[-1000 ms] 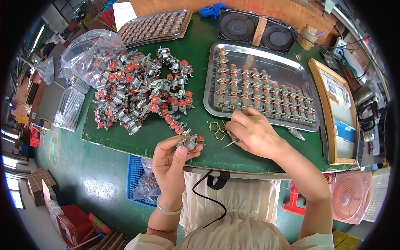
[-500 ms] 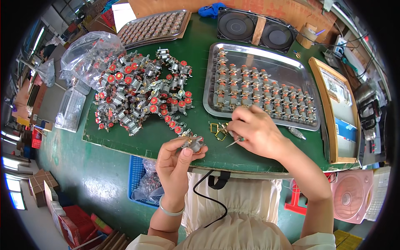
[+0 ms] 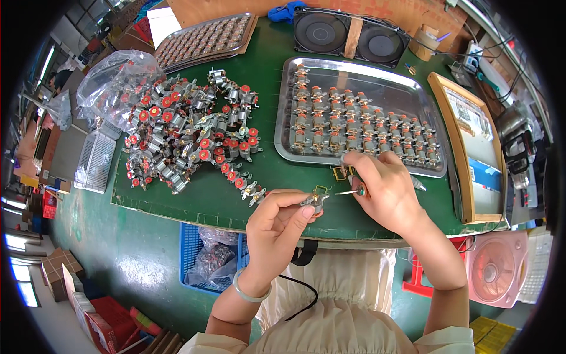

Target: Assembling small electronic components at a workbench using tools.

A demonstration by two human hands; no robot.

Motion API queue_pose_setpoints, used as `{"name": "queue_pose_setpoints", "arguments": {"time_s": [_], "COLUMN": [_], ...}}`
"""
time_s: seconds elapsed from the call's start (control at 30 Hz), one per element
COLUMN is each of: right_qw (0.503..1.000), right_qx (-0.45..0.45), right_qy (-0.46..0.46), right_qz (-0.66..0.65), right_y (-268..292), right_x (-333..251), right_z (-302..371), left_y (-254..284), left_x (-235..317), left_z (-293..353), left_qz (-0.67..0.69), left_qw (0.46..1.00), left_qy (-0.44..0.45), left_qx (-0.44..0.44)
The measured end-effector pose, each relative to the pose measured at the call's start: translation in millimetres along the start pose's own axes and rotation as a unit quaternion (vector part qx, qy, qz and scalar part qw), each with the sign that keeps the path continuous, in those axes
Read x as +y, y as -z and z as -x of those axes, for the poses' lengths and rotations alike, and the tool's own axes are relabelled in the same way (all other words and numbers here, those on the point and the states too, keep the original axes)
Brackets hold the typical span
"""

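Note:
My left hand (image 3: 274, 227) is closed round a small silver motor (image 3: 313, 203), pinched between thumb and fingers just over the table's front edge. A little square brass-coloured frame shows at the motor's top; whether it is attached I cannot tell. Beside it, my right hand (image 3: 386, 184) grips a thin pointed metal tool (image 3: 345, 193), its shaft aimed left toward the motor. The tool's handle is mostly hidden in the palm. Several brass-coloured wire frames (image 3: 339, 173) lie at the right fingertips. A large heap of similar motors (image 3: 194, 133) with red ends spreads to the left.
A steel tray (image 3: 377, 76) with rows of motors lies beyond my right hand; another filled tray (image 3: 206, 41) is at the back left. Two black speakers (image 3: 321, 30) stand at the back. A wood-framed panel (image 3: 471, 147) lies right. Below the table sits a blue crate (image 3: 191, 259).
The left hand has moved right with the motor, up to the tool's tip. The right hand has shifted slightly right. A brass frame now shows at the motor. The view has shifted a little.

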State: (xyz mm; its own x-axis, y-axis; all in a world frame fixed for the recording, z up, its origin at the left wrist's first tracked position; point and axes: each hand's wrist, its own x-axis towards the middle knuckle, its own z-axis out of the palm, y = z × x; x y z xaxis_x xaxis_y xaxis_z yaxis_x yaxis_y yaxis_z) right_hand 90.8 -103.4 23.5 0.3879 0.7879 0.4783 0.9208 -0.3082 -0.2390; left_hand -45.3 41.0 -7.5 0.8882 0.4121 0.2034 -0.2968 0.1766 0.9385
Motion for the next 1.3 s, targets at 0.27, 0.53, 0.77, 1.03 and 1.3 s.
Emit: {"name": "queue_pose_setpoints", "arguments": {"time_s": [0.27, 0.53, 0.77, 1.03, 1.3], "right_qw": [0.998, 0.999, 0.999, 0.999, 0.998], "right_qx": [0.009, 0.01, -0.008, -0.028, -0.027], "right_qy": [0.039, 0.021, 0.031, 0.026, 0.053], "right_qz": [0.038, 0.028, 0.024, 0.001, -0.032], "right_y": [-4.8, -5.1, -6.1, -9.5, -8.0], "right_x": [8.0, 8.0, 9.2, 12.7, 19.1], "right_z": [17.4, 23.9, 27.7, 28.1, 27.2], "left_y": [-5.4, -6.7, -7.1, -5.6, -7.0], "left_x": [-4.7, -18.5, -22.5, -23.7, -24.6], "left_z": [-0.3, -0.3, -0.6, -0.8, -0.3], "left_qz": [0.011, -0.039, -0.033, -0.051, -0.063], "left_qw": [1.0, 0.998, 0.999, 0.998, 0.997], "left_qy": [0.006, -0.02, -0.009, -0.023, -0.027], "left_qx": [-0.005, -0.039, -0.028, -0.035, -0.031]}}
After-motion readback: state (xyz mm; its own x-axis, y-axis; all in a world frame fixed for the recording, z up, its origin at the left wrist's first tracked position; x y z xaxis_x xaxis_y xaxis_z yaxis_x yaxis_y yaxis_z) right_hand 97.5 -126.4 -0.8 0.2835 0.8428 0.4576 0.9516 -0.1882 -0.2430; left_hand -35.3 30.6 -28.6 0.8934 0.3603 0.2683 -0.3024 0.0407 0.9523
